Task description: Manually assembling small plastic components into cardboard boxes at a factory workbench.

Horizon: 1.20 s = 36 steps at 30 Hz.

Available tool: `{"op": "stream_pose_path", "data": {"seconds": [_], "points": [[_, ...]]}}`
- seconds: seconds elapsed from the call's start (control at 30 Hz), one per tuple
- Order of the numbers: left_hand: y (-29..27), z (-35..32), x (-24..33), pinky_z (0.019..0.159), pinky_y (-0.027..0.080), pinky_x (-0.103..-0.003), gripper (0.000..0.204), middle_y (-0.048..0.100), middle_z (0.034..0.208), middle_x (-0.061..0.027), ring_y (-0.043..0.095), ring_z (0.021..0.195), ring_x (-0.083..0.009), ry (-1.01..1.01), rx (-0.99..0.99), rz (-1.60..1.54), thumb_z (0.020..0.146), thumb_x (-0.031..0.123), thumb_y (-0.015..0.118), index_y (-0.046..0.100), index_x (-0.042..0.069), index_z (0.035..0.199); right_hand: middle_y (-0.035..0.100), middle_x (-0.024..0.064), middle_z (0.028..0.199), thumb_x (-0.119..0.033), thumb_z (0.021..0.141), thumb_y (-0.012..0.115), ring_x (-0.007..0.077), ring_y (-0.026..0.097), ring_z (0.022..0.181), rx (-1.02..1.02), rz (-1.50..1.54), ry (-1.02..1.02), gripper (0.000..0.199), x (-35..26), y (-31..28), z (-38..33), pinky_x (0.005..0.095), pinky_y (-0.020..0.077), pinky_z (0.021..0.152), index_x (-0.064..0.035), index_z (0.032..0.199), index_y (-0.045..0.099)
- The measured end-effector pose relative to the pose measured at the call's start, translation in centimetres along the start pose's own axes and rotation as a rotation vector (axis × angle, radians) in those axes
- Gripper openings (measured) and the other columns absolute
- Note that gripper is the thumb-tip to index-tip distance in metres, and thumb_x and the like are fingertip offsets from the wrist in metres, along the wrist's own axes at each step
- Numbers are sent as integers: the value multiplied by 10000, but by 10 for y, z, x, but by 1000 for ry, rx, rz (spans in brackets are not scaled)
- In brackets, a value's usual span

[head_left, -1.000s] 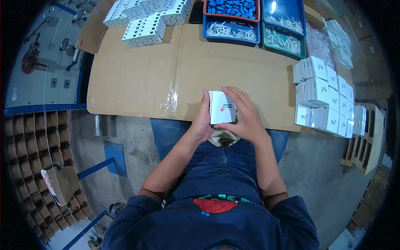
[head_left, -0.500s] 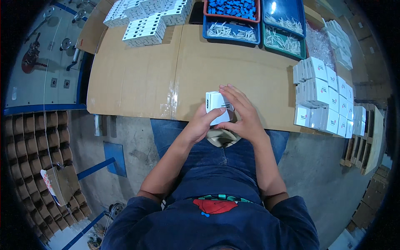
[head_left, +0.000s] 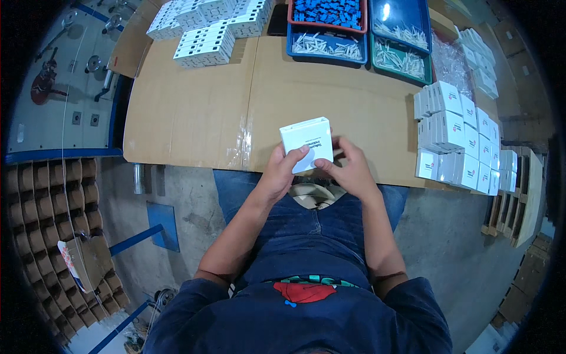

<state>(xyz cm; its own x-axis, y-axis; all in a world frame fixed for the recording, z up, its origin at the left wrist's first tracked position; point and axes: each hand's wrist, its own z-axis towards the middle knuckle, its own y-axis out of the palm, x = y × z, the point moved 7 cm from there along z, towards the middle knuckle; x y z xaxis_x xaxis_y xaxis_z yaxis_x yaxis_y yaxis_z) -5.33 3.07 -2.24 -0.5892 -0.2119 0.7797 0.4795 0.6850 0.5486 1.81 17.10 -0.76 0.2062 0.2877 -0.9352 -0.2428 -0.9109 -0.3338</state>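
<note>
A small white box (head_left: 307,137) with dark print is held up over the near edge of the cardboard-covered table (head_left: 194,118). My left hand (head_left: 282,170) grips its left side, the thumb lying across the printed face. At the lower right corner, my right hand (head_left: 350,170) has its thumb on the face, with its fingers bent behind the right side. The box's broad face is turned up toward me, and its narrow top side shows at the far end. What lies behind the box is hidden.
Stacked white boxes (head_left: 451,131) stand at the table's right. Patterned white blocks (head_left: 204,46) are piled far left. Toward the back sit a red tray of blue parts (head_left: 327,28), a blue tray (head_left: 327,59) and a green tray (head_left: 404,75) of white sticks. A wooden pallet (head_left: 519,203) lies right.
The box has been turned so its broad printed face shows, and it sits slightly farther left. My right hand has come down from the box's top to its lower right corner.
</note>
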Motion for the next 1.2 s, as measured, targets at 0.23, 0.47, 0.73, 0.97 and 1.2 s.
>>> {"op": "stream_pose_path", "data": {"seconds": [0.23, 0.47, 0.73, 0.97, 1.2], "points": [[14, 1, 10, 1136, 446, -476, 648, 552, 1438, -259, 546, 1349, -363, 62, -182, -59, 1002, 269, 628, 371, -56, 1500, 687, 86, 782, -313, 1002, 686, 136, 624, 742, -112, 319, -55, 340, 0, 25, -9, 310, 514, 699, 27, 1010, 701], [7, 0, 15, 1113, 469, -494, 751, 555, 1428, -269, 574, 1313, -379, 31, -190, -11, 926, 320, 738, 400, -53, 1483, 719, 77, 917, -252, 1020, 665, 128, 633, 860, -216, 243, -54, 273, -9, 28, -11, 311, 514, 775, 12, 1080, 700], [-2, -1, 13, 1063, 500, -408, 505, 663, 1320, -175, 638, 1221, -254, 15, -199, 12, 915, 99, 746, 573, 1, 1379, 713, 87, 879, -311, 918, 776, 158, 636, 763, -238, 78, 80, 362, -3, 17, -7, 323, 513, 707, -18, 1114, 692], [-13, -4, 1, 956, 546, -325, 389, 731, 1142, -78, 680, 1084, -166, -18, -140, 104, 886, 58, 790, 675, 1, 1254, 649, 130, 1327, -295, 850, 829, 226, 622, 1209, 126, 255, -290, 679, -35, -9, -5, 347, 498, 989, -43, 1414, 545], [5, -8, 6, 970, 541, -292, 469, 736, 1174, -95, 681, 1098, -153, -48, -274, 173, 888, 28, 772, 642, -16, 1336, 652, 142, 1364, -234, 891, 776, 253, 629, 1242, -5, 427, -353, 498, -38, -3, -11, 354, 486, 1036, -24, 1325, 655]]}}
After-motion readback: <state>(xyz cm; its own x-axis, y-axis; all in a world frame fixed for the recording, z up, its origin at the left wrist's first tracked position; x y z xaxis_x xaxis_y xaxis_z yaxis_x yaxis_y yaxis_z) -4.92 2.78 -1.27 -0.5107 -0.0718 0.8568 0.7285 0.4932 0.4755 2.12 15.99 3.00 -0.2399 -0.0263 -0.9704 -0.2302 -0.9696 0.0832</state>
